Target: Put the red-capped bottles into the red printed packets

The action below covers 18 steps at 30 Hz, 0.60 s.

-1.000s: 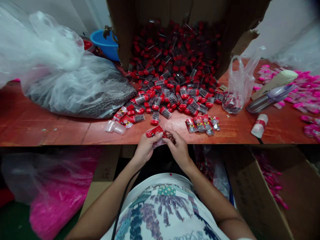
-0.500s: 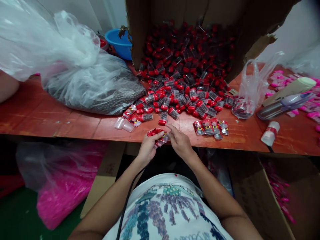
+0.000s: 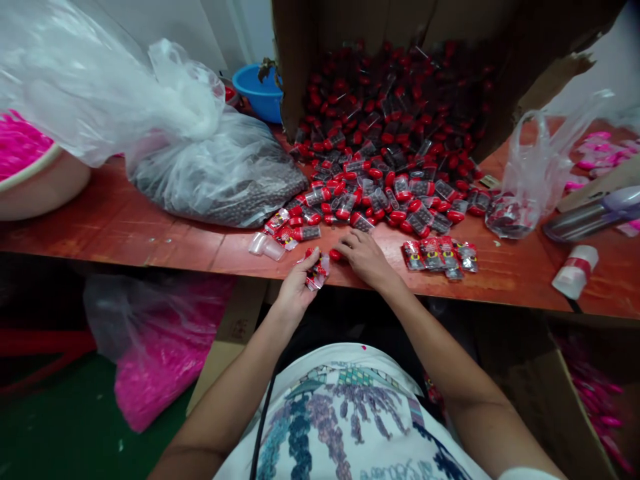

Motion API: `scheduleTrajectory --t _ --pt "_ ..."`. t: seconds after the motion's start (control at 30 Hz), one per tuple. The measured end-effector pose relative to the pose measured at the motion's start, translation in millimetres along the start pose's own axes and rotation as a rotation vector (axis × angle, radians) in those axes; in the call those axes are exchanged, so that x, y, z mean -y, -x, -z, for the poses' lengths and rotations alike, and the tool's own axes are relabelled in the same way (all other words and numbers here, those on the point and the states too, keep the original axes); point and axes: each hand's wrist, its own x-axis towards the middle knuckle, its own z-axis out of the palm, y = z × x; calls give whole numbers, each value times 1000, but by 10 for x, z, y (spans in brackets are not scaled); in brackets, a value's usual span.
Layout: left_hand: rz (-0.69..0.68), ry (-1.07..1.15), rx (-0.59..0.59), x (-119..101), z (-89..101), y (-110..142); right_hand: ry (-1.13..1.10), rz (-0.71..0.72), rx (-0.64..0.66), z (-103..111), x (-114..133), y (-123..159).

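Observation:
My left hand (image 3: 299, 288) is at the table's front edge, closed on a few small red printed sachets (image 3: 317, 269). My right hand (image 3: 364, 255) lies on the red table (image 3: 150, 233) just right of it, fingers curled over a loose red-capped clear container (image 3: 336, 254). Whether it grips the container I cannot tell. A heap of such red-capped containers (image 3: 385, 167) spills from a tipped cardboard box (image 3: 310, 40) right behind my hands. A short row of finished red sachets (image 3: 439, 255) lies to the right of my right hand.
A big clear plastic bag of dark beads (image 3: 215, 173) fills the left of the table, with a blue bowl (image 3: 260, 90) behind it. A small clear bag (image 3: 525, 193), a purple device (image 3: 590, 217) and a white roll (image 3: 575, 270) lie right. Pink items fill a basin (image 3: 30, 173) at left and a bag (image 3: 150, 360) below.
My right hand has let go of the sachets and moved forward onto the table to a loose container. My left hand keeps the sachets. The view has shifted left.

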Motion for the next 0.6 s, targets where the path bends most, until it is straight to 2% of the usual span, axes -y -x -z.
scheduleTrajectory --t 0.07,0.17,0.27,0.43,0.6 --pt "4 6 -3 2 -3 -21 -114 -96 -64 52 108 157" --pt "-21 7 -5 36 -25 -48 -465 -332 -251 135 334 397" --pt "-47 -16 12 109 -71 -43 -750 -480 -361 203 563 541" --pt "-122 -91 109 233 -122 15 -779 -531 -433 251 726 580" --pt "-223 -175 141 272 -101 50 -820 -524 -358 264 746 615"
